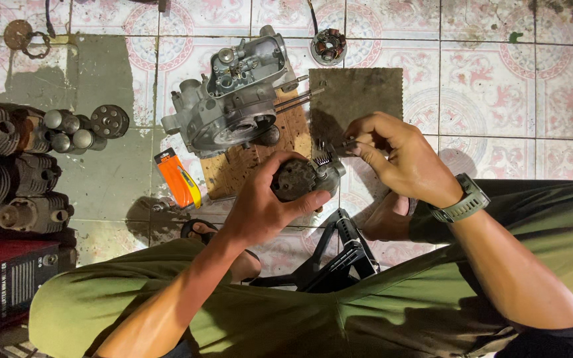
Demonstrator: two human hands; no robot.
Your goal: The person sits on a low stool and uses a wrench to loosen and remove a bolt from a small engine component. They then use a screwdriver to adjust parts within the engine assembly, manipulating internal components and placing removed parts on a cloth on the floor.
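Here, left hand (263, 205) grip clamped on greasy motor part (300, 178), right hand (396, 156) pinching its spring (322, 158).

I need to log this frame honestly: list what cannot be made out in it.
- Head view: underside of the dirty round engine part, hidden by the left hand.
- Head view: small piece pinched at the right hand, covered by its fingertips.
- Head view: the red box, cut off by the left edge.
- Head view: inside of the grey engine casing, too small.
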